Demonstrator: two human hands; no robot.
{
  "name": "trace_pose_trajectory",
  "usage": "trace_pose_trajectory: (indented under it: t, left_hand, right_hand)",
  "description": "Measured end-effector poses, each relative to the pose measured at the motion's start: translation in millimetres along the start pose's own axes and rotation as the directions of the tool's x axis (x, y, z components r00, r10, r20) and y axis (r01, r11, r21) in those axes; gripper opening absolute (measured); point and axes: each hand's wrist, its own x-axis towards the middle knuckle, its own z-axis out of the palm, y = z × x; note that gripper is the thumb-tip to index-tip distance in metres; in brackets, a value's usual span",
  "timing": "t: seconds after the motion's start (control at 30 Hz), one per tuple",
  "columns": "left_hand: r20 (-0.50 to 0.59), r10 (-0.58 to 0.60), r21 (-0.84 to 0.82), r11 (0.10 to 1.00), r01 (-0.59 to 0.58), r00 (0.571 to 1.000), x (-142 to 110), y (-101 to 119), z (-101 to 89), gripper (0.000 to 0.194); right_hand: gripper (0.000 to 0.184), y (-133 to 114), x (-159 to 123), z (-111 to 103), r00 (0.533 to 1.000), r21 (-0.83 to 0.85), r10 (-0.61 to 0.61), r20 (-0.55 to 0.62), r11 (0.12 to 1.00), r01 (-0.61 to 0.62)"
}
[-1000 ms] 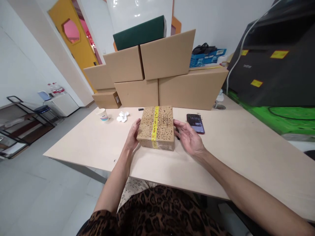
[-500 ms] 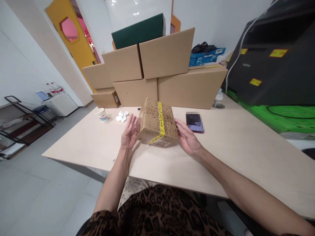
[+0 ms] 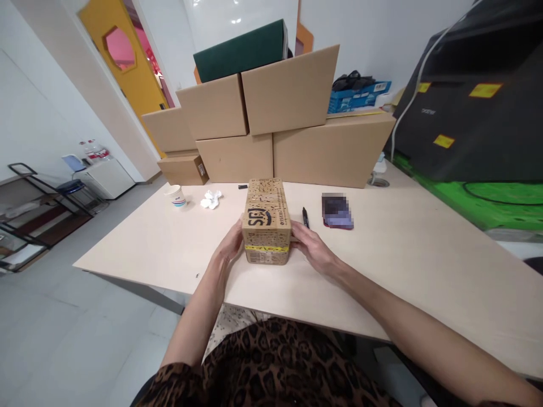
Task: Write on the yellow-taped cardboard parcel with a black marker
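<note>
A brown cardboard box (image 3: 267,226) with dark speckles, black printed letters and a yellow tape strip stands on the table in front of me. My left hand (image 3: 231,240) presses against its left side, fingers partly hidden behind the edge. Against the right side lies my right hand (image 3: 313,246), its fingertips at the box wall. Between them the two hands grip the box. A black marker (image 3: 305,217) rests just beyond my right fingers. Farther right lies a phone-like flat item (image 3: 337,211), its surface pixelated.
Large cardboard boxes (image 3: 318,152) are stacked along the table's back, a dark green box (image 3: 241,51) on top. A paper cup (image 3: 175,196) and crumpled white tissue (image 3: 211,199) are at the left. A black machine (image 3: 470,124) stands at the right on a green base.
The box has been turned: its printed face is now up and the yellow tape crosses the front side. It sits lower and level. The marker behind it has come into view.
</note>
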Motion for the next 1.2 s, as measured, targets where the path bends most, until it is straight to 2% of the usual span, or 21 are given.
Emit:
trace_pose_trajectory:
  t: [0.17,0.37,0.5,0.63,0.73,0.83,1.0,1.1,1.2]
  left_hand:
    - [0.027,0.061,0.012,0.998,-0.062,0.998,-3,2,-3.5,0.072]
    - [-0.094,0.202,-0.101,0.972,-0.211,0.975,2,1,-8.4,0.076]
    - [0.007,0.11,-0.094,0.99,-0.109,0.994,3,-2,-5.2,0.063]
    - [0.113,0.047,-0.114,0.993,-0.034,0.993,0,-12,1.4,0.066]
    - [0.116,-0.039,-0.135,0.989,0.055,0.993,1,-22,0.0,0.062]
    - [0.087,-0.12,-0.167,0.977,0.133,0.989,3,-26,-4.2,0.057]
    - [0.014,-0.24,-0.225,0.945,0.237,0.971,5,-19,-3.2,0.057]
    - [-0.036,-0.291,-0.223,0.935,0.276,0.956,5,-14,2.0,0.057]
    - [-0.083,-0.317,-0.216,0.931,0.294,0.945,4,-12,6.8,0.056]
  right_hand:
    - [0.062,-8,-2,2,0.998,0.156,-0.03,0.055,0.987,0.021]
    - [0.06,-14,-5,7,1.0,0.209,-0.01,0.026,0.978,0.005]
    - [0.049,-8,-5,6,0.998,0.239,0.059,0.024,0.969,-0.063]
    - [0.035,3,-3,-4,0.99,0.247,0.144,0.009,0.959,-0.141]
    - [0.029,8,-3,-8,0.982,0.263,0.189,-0.004,0.947,-0.181]
    - [0.027,7,-4,-3,0.976,0.266,0.215,-0.022,0.943,-0.201]
    - [0.039,-15,0,14,0.986,0.278,0.116,-0.123,0.957,-0.078]
    - [0.043,-29,0,16,0.977,0.243,-0.067,-0.202,0.963,0.116]
    - [0.05,-35,-7,13,0.923,0.108,-0.296,-0.244,0.938,0.33]
